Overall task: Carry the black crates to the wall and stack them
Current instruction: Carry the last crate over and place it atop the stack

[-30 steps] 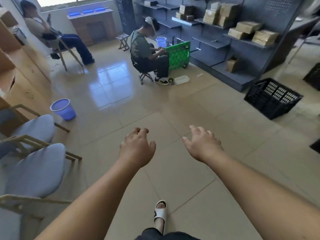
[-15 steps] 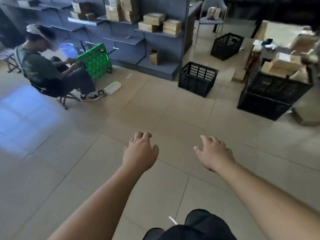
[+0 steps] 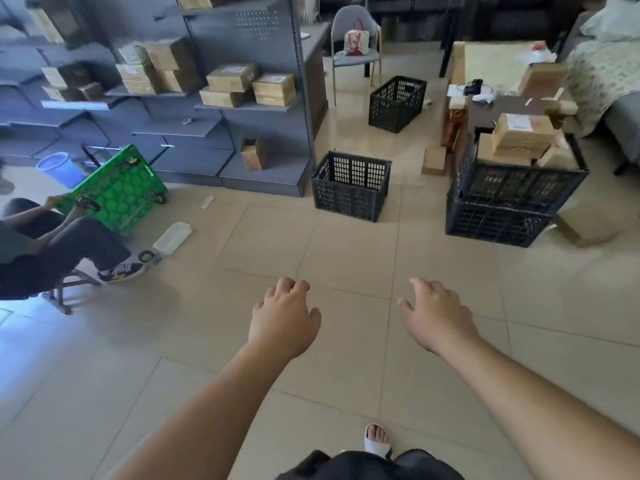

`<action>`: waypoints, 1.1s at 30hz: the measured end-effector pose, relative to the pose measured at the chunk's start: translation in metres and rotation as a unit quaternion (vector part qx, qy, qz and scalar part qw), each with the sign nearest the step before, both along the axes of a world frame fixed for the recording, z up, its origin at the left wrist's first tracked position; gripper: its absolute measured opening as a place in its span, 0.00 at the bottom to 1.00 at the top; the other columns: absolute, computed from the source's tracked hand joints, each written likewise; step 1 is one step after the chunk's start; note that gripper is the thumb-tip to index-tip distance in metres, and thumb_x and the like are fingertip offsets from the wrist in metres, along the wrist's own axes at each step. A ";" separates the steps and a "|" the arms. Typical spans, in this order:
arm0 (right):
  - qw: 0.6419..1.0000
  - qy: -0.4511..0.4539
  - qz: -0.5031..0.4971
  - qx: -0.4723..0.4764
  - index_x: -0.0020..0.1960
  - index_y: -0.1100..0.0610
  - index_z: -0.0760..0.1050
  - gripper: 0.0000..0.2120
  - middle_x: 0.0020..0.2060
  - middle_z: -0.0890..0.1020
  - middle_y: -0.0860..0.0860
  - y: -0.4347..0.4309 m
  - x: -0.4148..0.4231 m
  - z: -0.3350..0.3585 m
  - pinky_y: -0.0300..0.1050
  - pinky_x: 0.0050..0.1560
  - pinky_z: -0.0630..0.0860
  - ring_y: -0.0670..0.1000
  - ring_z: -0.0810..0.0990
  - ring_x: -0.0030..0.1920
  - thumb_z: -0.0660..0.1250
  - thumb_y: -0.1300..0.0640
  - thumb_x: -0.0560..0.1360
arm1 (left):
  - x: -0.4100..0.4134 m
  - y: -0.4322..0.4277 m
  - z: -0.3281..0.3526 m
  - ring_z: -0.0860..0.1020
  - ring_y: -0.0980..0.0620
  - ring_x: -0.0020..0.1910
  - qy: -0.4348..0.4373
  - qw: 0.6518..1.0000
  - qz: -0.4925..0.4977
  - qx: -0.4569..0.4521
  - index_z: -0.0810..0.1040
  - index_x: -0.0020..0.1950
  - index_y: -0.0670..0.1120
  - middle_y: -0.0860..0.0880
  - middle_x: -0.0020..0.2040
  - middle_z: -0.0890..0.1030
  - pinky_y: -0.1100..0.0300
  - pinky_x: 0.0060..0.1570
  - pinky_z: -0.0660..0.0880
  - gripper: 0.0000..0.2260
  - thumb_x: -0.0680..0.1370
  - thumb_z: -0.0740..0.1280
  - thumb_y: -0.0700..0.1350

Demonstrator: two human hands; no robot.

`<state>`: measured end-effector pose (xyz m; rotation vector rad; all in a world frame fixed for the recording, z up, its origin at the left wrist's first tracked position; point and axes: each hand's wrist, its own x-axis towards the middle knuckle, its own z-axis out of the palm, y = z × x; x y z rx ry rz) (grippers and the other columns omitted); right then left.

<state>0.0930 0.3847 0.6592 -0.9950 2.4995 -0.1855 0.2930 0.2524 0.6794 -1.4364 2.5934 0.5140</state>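
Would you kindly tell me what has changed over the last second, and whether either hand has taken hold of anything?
The head view has swung right: the seated person slid to the left edge, and the nearest black crate now sits ahead, with the stacked crates at right. Nothing was gripped or released. The left hand and right hand stay empty, held out in front; the crates stand where they were.

Soft daylight, moderately bright. Blue-white glare on glossy beige floor tiles (image 3: 24,327) at my left. Grey metal shelving (image 3: 207,133) dim, bluish; far top dark. Lattice of black plastic crate (image 3: 349,188) slightly smeared. Wide-angle lens bends edges, stretches my bare forearms (image 3: 214,410). Shadows faint.
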 end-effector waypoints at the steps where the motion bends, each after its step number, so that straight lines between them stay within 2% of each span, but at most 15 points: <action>1: 1.000 0.001 0.005 0.000 0.79 0.51 0.61 0.26 0.74 0.70 0.53 -0.020 -0.014 0.002 0.58 0.66 0.69 0.60 0.68 0.71 0.54 0.42 0.84 | -0.013 -0.019 0.003 0.67 0.46 0.72 0.002 1.000 0.002 -0.006 0.66 0.77 0.52 0.50 0.74 0.67 0.47 0.66 0.67 0.23 0.82 0.59 0.55; 13: 0.997 0.011 0.031 0.063 0.78 0.48 0.60 0.26 0.75 0.69 0.52 -0.269 -0.106 -0.013 0.58 0.66 0.67 0.59 0.67 0.72 0.53 0.41 0.83 | -0.105 -0.259 -0.015 0.66 0.45 0.72 0.019 0.999 0.030 0.026 0.66 0.77 0.52 0.50 0.74 0.67 0.47 0.66 0.68 0.24 0.82 0.59 0.56; 17: 0.996 0.018 0.001 0.083 0.78 0.48 0.60 0.24 0.74 0.69 0.53 -0.346 -0.135 -0.007 0.58 0.64 0.67 0.59 0.67 0.71 0.52 0.44 0.83 | -0.132 -0.354 -0.007 0.67 0.45 0.72 0.031 0.999 0.011 0.034 0.66 0.77 0.52 0.50 0.74 0.67 0.47 0.64 0.68 0.23 0.82 0.59 0.56; 21: 0.996 0.034 -0.048 0.067 0.77 0.49 0.60 0.24 0.74 0.69 0.53 -0.409 -0.173 0.002 0.57 0.63 0.68 0.59 0.68 0.71 0.53 0.45 0.82 | -0.171 -0.437 -0.007 0.68 0.45 0.71 0.006 0.998 -0.047 0.035 0.66 0.77 0.52 0.50 0.74 0.67 0.47 0.65 0.68 0.24 0.82 0.59 0.56; 27: 0.992 0.019 -0.103 0.064 0.79 0.49 0.59 0.26 0.74 0.70 0.54 -0.480 -0.234 -0.011 0.58 0.64 0.69 0.60 0.69 0.70 0.54 0.43 0.82 | -0.246 -0.522 -0.021 0.68 0.45 0.71 -0.008 0.994 -0.092 0.061 0.65 0.77 0.52 0.50 0.75 0.67 0.46 0.66 0.69 0.24 0.82 0.60 0.56; 33: 0.991 -0.013 -0.126 0.045 0.78 0.50 0.61 0.25 0.73 0.70 0.54 -0.560 -0.319 -0.037 0.57 0.63 0.69 0.60 0.69 0.69 0.55 0.44 0.83 | -0.346 -0.608 -0.031 0.68 0.45 0.71 -0.026 0.993 -0.101 0.049 0.66 0.77 0.51 0.49 0.74 0.68 0.46 0.66 0.69 0.24 0.82 0.60 0.55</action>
